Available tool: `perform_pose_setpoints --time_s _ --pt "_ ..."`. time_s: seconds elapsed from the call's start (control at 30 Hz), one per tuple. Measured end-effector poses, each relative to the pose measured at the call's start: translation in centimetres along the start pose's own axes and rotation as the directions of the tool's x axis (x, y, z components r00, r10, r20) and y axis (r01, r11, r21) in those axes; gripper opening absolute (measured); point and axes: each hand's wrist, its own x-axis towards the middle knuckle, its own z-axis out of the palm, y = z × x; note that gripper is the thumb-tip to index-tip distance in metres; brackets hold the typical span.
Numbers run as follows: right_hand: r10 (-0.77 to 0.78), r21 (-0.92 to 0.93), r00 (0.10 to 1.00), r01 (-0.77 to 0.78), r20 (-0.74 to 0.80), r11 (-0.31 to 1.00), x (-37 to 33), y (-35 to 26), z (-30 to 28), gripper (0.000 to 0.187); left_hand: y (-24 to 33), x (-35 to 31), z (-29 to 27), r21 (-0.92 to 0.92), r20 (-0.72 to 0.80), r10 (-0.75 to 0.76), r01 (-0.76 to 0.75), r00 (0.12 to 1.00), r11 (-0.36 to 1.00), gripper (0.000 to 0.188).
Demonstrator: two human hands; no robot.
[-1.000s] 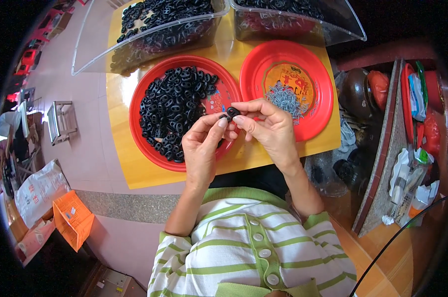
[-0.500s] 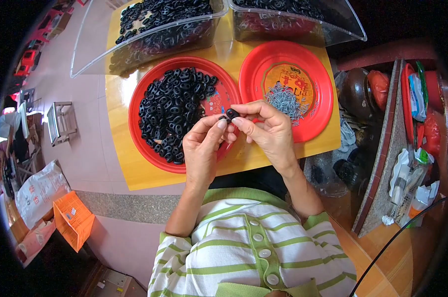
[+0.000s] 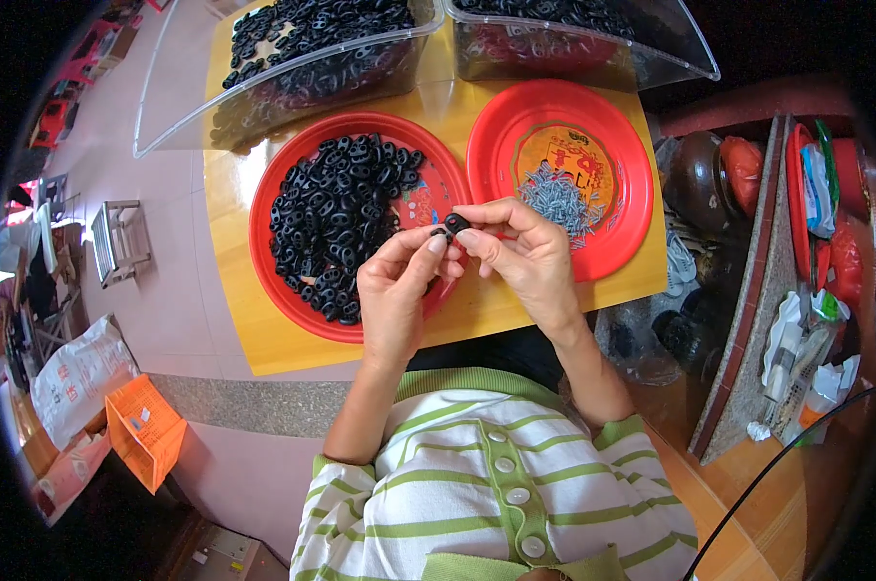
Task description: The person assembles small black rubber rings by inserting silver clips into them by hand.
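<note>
My left hand (image 3: 399, 276) and my right hand (image 3: 525, 261) meet above the near edge of a red tray (image 3: 264, 281) on the left. Between my right thumb and fingers is a black oval plastic piece (image 3: 456, 223), which looks like a cord lock part. My left hand pinches a smaller dark piece (image 3: 440, 232) right against it; the fingertips mostly cover that one. A heap of black two-holed cord lock pieces (image 3: 332, 218) fills much of the left tray. Beside it, a second red tray (image 3: 630, 208) carries a pile of thin grey metal springs or pins (image 3: 559, 198).
Two clear plastic bins (image 3: 293, 97) (image 3: 593, 60) with more black pieces stand at the table's far side. The yellow table (image 3: 227, 290) supports everything. A metal stool (image 3: 119, 242) is on the floor at left. Shelving with jars and bags (image 3: 738, 290) borders the right; a black cable (image 3: 786, 450) runs below.
Both hands stay nearly in place, pressed together at the fingertips. The black piece in my right hand has shifted and tilted very slightly.
</note>
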Motion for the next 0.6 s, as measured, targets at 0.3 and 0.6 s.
perform_pose_setpoints --time_s 0.3,0.6 --pt "0.012 0.12 1.0 -0.015 0.022 0.993 0.28 0.17 -0.31 0.021 -0.07 0.16 0.08 0.107 -0.017 0.082 -0.079 0.997 0.991 0.014" --pt "-0.053 0.053 0.998 0.052 0.014 0.997 0.05 0.01 0.18 0.02 0.08 0.15 0.15 0.092 -0.022 0.091 -0.088 0.996 0.992 0.015"
